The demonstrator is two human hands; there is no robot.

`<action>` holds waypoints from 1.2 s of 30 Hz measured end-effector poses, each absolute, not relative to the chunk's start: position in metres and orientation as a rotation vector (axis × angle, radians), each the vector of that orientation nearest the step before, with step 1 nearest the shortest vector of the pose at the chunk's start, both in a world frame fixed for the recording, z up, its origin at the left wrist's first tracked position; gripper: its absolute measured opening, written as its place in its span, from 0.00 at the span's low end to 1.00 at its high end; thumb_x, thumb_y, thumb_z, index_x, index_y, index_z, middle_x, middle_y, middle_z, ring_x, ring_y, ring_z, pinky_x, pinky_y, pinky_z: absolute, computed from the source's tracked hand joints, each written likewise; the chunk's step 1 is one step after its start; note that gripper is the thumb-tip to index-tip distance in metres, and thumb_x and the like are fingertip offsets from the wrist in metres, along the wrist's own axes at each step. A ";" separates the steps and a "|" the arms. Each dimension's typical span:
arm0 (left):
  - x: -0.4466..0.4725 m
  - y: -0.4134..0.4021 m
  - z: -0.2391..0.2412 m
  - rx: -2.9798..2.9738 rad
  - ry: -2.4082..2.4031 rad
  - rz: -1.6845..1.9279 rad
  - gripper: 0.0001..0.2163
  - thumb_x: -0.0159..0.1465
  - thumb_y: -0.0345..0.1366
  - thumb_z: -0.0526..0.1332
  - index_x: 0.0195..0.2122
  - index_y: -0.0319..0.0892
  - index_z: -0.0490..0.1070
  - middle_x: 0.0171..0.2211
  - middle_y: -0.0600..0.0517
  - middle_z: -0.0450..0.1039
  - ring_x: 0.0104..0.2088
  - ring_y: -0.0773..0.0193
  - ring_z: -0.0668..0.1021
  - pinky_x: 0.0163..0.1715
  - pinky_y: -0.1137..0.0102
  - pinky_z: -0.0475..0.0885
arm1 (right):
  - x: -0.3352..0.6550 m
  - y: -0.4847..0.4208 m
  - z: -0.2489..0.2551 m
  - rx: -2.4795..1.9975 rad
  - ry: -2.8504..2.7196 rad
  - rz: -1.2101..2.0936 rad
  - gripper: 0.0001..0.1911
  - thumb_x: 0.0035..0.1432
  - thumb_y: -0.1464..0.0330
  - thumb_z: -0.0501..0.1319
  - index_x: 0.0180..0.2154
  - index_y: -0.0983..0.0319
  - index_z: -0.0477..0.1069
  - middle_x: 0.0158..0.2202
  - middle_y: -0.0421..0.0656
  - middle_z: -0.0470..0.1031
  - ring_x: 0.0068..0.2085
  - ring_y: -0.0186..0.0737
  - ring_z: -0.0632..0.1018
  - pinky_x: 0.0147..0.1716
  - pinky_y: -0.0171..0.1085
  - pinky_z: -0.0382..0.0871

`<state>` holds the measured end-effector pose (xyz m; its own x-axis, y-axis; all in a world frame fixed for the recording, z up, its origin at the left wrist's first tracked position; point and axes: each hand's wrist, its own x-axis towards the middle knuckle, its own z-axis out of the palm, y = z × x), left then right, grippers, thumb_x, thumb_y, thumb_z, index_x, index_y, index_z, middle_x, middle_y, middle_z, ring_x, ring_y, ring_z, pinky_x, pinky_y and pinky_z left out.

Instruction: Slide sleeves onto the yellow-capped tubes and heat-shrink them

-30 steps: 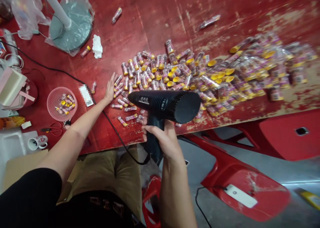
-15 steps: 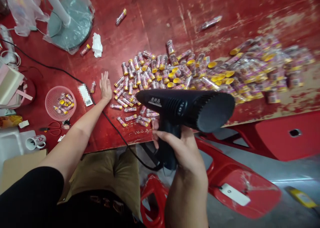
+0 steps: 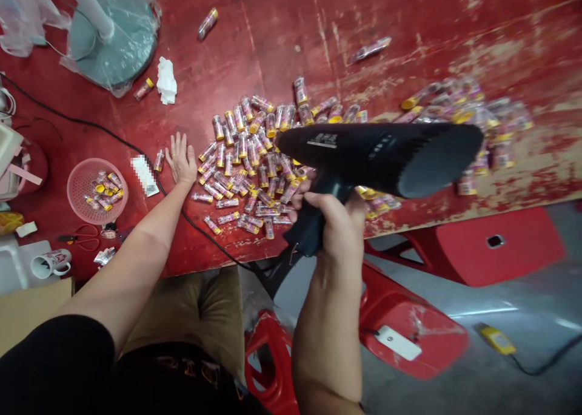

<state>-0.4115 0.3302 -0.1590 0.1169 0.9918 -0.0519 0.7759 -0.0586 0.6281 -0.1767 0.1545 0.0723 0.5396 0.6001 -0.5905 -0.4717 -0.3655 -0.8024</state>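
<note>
My right hand [image 3: 334,218] is wrapped round the handle of a black hair dryer [image 3: 364,154], its nozzle pointing left over a pile of small clear tubes with yellow caps [image 3: 248,139]. The dryer's body hides part of the pile. With fingers spread, my left hand [image 3: 182,160] rests flat on the red table [image 3: 273,33], at the pile's left edge. A single tube [image 3: 159,160] lies just left of those fingers. The black cord [image 3: 204,236] runs from under the dryer across the table, passing below my left wrist.
Left of me are a pink basket [image 3: 73,190] with several tubes, red-handled scissors [image 3: 86,238], and a mug [image 3: 50,263]. A plastic-wrapped stand base [image 3: 113,39] and crumpled tissue [image 3: 167,81] lie farther back. Red stools [image 3: 500,245] stand along the table's near edge.
The hair dryer in my right hand has moved up and right, farther over the table. My left hand stays flat by the pile, its fingers now more spread. The view has shifted slightly.
</note>
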 end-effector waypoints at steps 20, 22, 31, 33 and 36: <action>-0.403 0.332 -0.140 1.856 1.720 0.386 0.28 0.70 0.53 0.51 0.68 0.51 0.64 0.74 0.51 0.51 0.75 0.59 0.48 0.72 0.54 0.28 | -0.163 0.085 0.111 -1.646 0.191 0.964 0.15 0.45 0.69 0.69 0.37 0.60 0.70 0.35 0.40 0.69 0.28 0.31 0.72 0.19 0.32 0.70; -0.403 0.333 -0.140 1.871 1.724 0.382 0.28 0.70 0.53 0.50 0.68 0.50 0.63 0.74 0.50 0.52 0.75 0.59 0.49 0.73 0.55 0.29 | -0.162 0.082 0.110 -1.620 0.170 0.975 0.15 0.46 0.69 0.68 0.38 0.61 0.70 0.36 0.40 0.69 0.28 0.32 0.72 0.20 0.33 0.71; -0.398 0.335 -0.134 1.917 1.775 0.334 0.32 0.69 0.57 0.48 0.70 0.46 0.60 0.75 0.48 0.49 0.75 0.60 0.50 0.73 0.56 0.32 | -0.138 0.071 0.103 -1.567 0.202 0.920 0.16 0.48 0.70 0.68 0.41 0.59 0.70 0.38 0.39 0.69 0.29 0.31 0.72 0.22 0.32 0.72; -0.398 0.335 -0.134 1.923 1.790 0.322 0.34 0.69 0.59 0.46 0.70 0.45 0.60 0.74 0.49 0.49 0.75 0.60 0.50 0.73 0.56 0.32 | -0.132 0.066 0.101 -1.586 0.232 0.909 0.16 0.48 0.70 0.68 0.41 0.59 0.70 0.38 0.39 0.69 0.30 0.31 0.72 0.22 0.32 0.71; -0.398 0.336 -0.137 1.923 1.797 0.319 0.37 0.69 0.63 0.43 0.70 0.44 0.58 0.75 0.53 0.48 0.75 0.59 0.48 0.73 0.56 0.32 | -0.132 0.053 0.104 -1.599 0.333 0.962 0.18 0.48 0.70 0.68 0.43 0.58 0.71 0.37 0.38 0.68 0.30 0.31 0.71 0.21 0.31 0.70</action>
<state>-0.3980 0.3361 -0.1366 0.1080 0.9820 -0.1552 0.8687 -0.0173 0.4950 -0.1324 0.0532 0.1038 0.6197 0.2856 -0.7311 -0.6763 -0.2783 -0.6820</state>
